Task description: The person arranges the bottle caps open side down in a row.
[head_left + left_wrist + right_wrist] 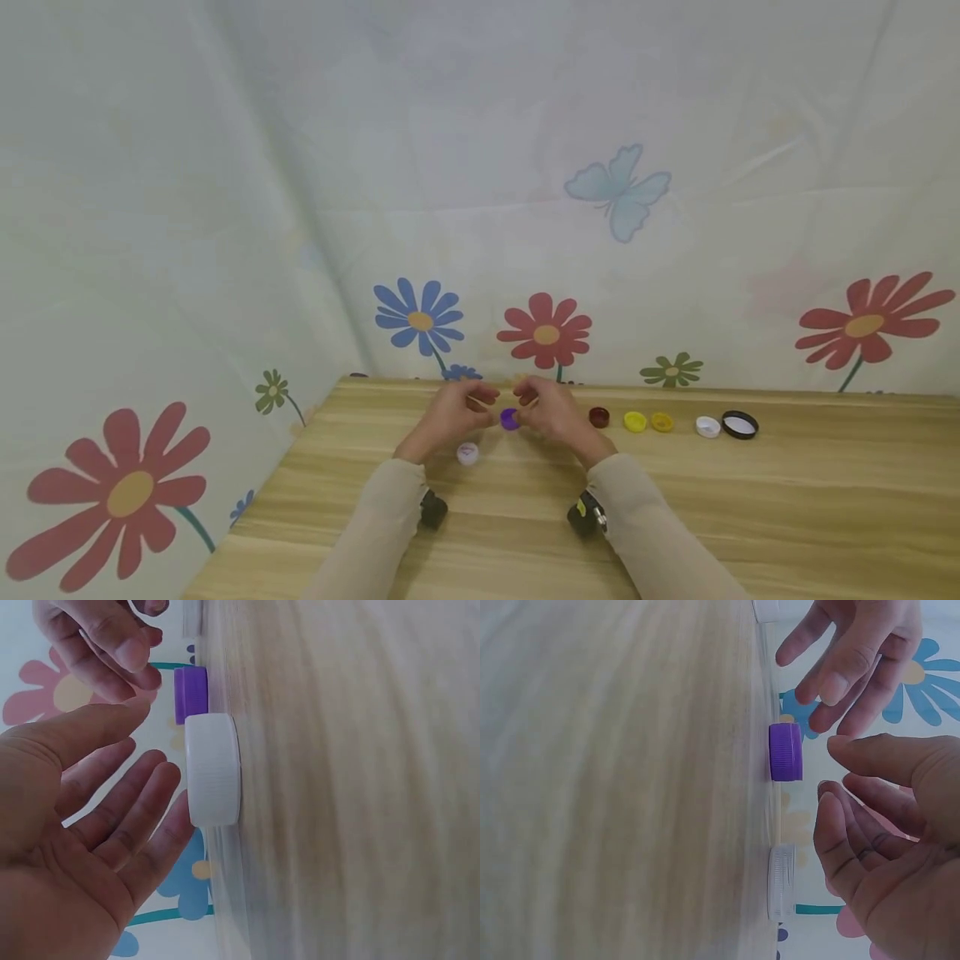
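Note:
A purple bottle cap [510,418] [191,695] [786,752] stands on the wooden table between both hands. My left hand [456,411] [112,802] is on its left, fingers loosely bent and nothing in them. From the other side my right hand [551,410] [900,825] hovers close by, thumb and fingers apart and holding nothing in the right wrist view. A white cap [468,453] [214,769] lies nearer me, below the left hand. In the right wrist view a pale ridged cap [782,883] sits right of the purple one; the head view does not show it clearly.
Rightward along the table [825,500] lie a dark red cap [599,417], a yellow cap [635,422], an orange-yellow cap [662,422], a white cap [708,427] and a black-rimmed lid [740,424]. A flower-patterned cloth [480,208] hangs behind the table.

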A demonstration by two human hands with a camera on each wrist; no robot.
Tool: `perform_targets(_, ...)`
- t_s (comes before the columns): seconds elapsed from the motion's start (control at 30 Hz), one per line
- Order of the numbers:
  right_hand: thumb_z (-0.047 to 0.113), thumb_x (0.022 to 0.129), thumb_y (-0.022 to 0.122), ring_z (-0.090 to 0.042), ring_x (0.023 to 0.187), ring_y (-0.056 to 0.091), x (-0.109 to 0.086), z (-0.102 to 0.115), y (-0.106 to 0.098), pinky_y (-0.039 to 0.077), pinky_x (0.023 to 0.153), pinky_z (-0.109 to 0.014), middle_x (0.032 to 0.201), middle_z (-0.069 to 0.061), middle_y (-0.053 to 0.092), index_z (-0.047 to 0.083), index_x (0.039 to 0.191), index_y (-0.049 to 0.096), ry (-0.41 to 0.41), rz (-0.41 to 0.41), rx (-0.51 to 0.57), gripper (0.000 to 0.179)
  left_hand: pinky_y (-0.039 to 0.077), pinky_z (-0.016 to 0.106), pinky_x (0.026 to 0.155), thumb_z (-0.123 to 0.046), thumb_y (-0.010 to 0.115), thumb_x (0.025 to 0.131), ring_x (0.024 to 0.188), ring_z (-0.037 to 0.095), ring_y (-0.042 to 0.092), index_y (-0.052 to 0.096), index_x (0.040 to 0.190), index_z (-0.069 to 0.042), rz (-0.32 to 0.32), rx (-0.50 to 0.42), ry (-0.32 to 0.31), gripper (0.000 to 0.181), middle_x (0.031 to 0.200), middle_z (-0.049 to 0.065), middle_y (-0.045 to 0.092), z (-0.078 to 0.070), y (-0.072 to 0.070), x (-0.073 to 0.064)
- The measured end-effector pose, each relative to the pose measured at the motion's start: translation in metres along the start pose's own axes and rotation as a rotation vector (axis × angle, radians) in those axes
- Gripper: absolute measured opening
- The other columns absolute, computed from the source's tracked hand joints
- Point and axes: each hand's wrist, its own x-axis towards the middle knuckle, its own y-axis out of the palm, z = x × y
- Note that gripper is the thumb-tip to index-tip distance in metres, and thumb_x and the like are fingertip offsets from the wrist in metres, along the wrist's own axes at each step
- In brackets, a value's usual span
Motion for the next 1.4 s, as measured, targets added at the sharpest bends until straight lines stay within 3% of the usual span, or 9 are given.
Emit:
perform_targets(0.33,0.005,0.090,0.084,-0.026,0.097,0.065,0.000,-0.003,0.003,0.056,0.092,-0.045,0.106,-0.013,0.070,-0.004,0.118,0.070,-0.015,0.057,-0.087,0.033,0.061,0.041,0.090,0.004,0.080,0.088,0.104,0.036,0.074,0.071,0.123,0.008,0.040,-0.029,0.003,0.037,0.117,0.024,0.072,0.003,0.005,0.003)
perform_targets(0.63,-0.001,0.088,0.083,-0.027,0.097,0.067,0.000,-0.004,0.005,0.057,0.092,-0.045,0.105,-0.015,0.070,-0.006,0.118,0.069,-0.040,0.065,-0.120,0.033,0.058,0.043,0.095,-0.007,0.081,0.093,0.104,0.030,0.072,0.073,0.125,0.003,0.083,0.063,-0.015,0.034,0.118,0.017,0.074,0.000,0.006,0.003)
perform_targets(1.17,-0.003,0.086,0.082,-0.023,0.089,0.066,-0.001,-0.005,0.008,0.058,0.086,-0.040,0.095,-0.012,0.071,-0.007,0.113,0.070,-0.028,0.045,-0.144,0.029,0.057,0.042,0.094,0.004,0.072,0.095,0.100,0.027,0.071,0.074,0.122,0.003,0.114,0.140,0.027,0.027,0.110,0.013,0.076,-0.002,0.007,0.004)
perform_targets(1.4,-0.001,0.087,0.082,-0.022,0.087,0.064,0.002,-0.008,0.011,0.058,0.080,-0.036,0.095,-0.010,0.071,-0.005,0.109,0.072,-0.012,0.036,-0.131,0.025,0.058,0.039,0.091,0.008,0.073,0.092,0.097,0.024,0.071,0.075,0.119,0.003,0.118,0.111,0.025,0.028,0.107,0.012,0.076,-0.004,0.007,0.002)
